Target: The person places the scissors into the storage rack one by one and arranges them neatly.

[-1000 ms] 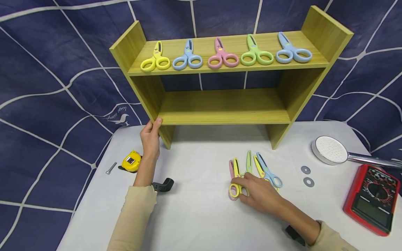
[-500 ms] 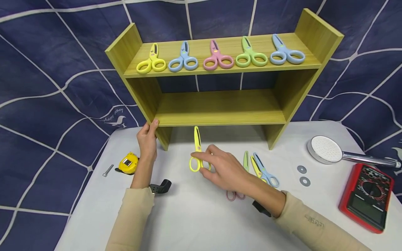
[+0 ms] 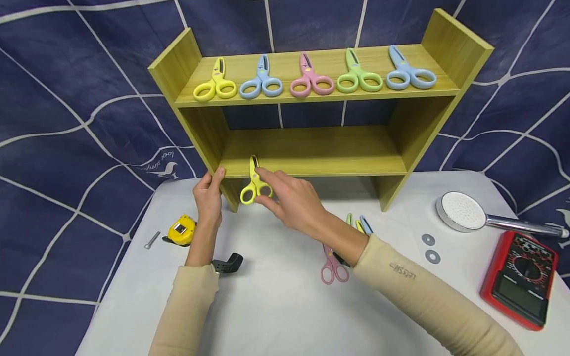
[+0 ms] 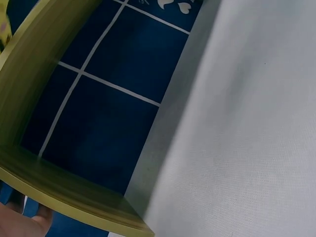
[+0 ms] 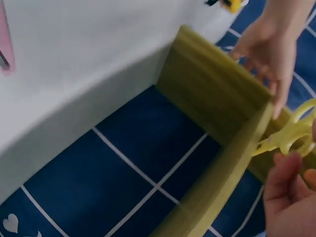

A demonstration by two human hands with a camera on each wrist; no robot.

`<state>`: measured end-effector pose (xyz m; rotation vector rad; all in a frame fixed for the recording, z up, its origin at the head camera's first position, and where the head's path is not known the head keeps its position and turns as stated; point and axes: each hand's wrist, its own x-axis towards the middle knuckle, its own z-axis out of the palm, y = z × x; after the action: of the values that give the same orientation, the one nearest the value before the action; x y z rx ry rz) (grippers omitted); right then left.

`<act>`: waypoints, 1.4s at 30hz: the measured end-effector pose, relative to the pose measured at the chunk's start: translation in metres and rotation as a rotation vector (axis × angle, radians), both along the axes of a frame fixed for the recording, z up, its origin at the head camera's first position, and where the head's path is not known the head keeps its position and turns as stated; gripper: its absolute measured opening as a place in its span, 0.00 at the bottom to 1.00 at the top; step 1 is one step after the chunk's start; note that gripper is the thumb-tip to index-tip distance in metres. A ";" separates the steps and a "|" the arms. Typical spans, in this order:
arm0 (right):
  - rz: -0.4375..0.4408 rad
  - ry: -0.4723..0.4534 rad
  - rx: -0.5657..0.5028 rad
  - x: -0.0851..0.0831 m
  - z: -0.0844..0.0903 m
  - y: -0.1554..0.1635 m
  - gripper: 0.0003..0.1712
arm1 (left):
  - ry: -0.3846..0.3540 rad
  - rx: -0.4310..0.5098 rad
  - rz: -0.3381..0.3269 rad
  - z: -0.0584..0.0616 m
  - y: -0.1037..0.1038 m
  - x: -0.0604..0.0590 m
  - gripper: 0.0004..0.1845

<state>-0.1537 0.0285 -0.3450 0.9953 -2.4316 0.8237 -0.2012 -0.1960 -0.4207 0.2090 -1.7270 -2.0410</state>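
Observation:
My right hand (image 3: 296,200) pinches yellow craft scissors (image 3: 256,184) by the handle, between thumb and fingers. The blades point away and overlap the front left of the lower board of the wooden shelf (image 3: 311,151). In the right wrist view, the tip of these scissors is right at the board's edge. My left hand (image 3: 208,202) grips the shelf's left side panel, thumb on its front edge and fingers on the outer face. Pink scissors (image 3: 329,255) lie on the table beneath my right forearm. Green, yellow and blue scissors beside them are mostly hidden by that arm.
Along the top board lie yellow (image 3: 218,81), blue (image 3: 263,76), pink (image 3: 307,74), green (image 3: 355,73) and blue scissors (image 3: 403,69). A tape measure (image 3: 182,230) and bolt (image 3: 152,240) sit left. Washers (image 3: 432,256), a shower head (image 3: 461,211) and a multimeter (image 3: 518,282) are right.
My right hand has picked the yellow scissors up from the group on the table and carried them left and forward to the lower board. My left hand stays on the side panel.

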 end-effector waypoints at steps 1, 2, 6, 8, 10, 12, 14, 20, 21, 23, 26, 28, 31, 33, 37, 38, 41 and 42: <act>-0.019 0.048 0.015 -0.005 0.000 -0.003 0.31 | 0.006 0.001 0.001 0.000 0.000 0.000 0.18; -0.038 0.091 0.025 -0.010 0.000 -0.007 0.31 | 0.009 0.008 0.002 0.000 0.000 0.000 0.17; -0.118 0.165 0.070 -0.027 0.003 -0.021 0.32 | 0.009 0.022 0.002 0.001 0.001 0.000 0.18; -0.148 0.160 0.098 -0.034 0.003 -0.026 0.34 | 0.000 0.018 -0.002 0.001 0.002 0.001 0.19; -0.171 0.140 0.121 -0.040 0.003 -0.030 0.34 | -0.009 0.011 -0.009 0.001 0.002 0.001 0.20; -0.185 0.117 0.132 -0.045 0.000 -0.033 0.34 | -0.017 0.017 -0.014 0.000 0.001 0.001 0.20; -0.191 0.092 0.136 -0.050 -0.003 -0.033 0.33 | -0.027 0.015 -0.017 0.000 0.001 0.001 0.20; -0.183 0.062 0.139 -0.060 -0.009 -0.034 0.31 | -0.032 0.015 -0.009 0.000 -0.001 0.001 0.19; -0.182 0.058 0.139 -0.061 -0.009 -0.034 0.32 | -0.030 0.018 -0.009 0.000 -0.001 0.001 0.19; -0.178 0.056 0.121 -0.059 -0.009 -0.033 0.31 | -0.032 0.018 -0.011 0.000 -0.002 0.001 0.20; -0.157 0.085 0.020 -0.053 -0.014 -0.028 0.27 | -0.039 0.016 -0.008 0.000 -0.002 0.002 0.20; -0.123 0.115 -0.102 -0.046 -0.019 -0.023 0.23 | -0.041 0.012 -0.008 -0.001 -0.002 0.002 0.19; -0.067 0.110 -0.262 -0.030 -0.031 -0.011 0.18 | -0.035 0.021 -0.004 -0.001 -0.001 0.002 0.18; -0.046 0.050 -0.324 -0.016 -0.041 -0.002 0.17 | -0.028 0.019 0.003 -0.001 -0.001 0.003 0.16; -0.051 -0.120 -0.387 0.016 -0.067 0.019 0.13 | -0.010 0.030 0.006 0.000 0.000 0.002 0.15; -0.057 -0.155 -0.400 0.024 -0.074 0.026 0.11 | -0.006 0.031 0.005 0.000 0.000 0.002 0.16; -0.080 -0.259 -0.414 0.048 -0.092 0.045 0.09 | -0.006 0.031 -0.001 0.000 0.001 0.001 0.17; -0.088 -0.295 -0.408 0.055 -0.097 0.052 0.08 | -0.007 0.031 0.000 0.000 0.001 0.001 0.17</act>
<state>-0.0983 0.0804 -0.4416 0.6449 -2.3709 1.4468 -0.2006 -0.1951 -0.4207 0.2262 -1.6998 -2.0702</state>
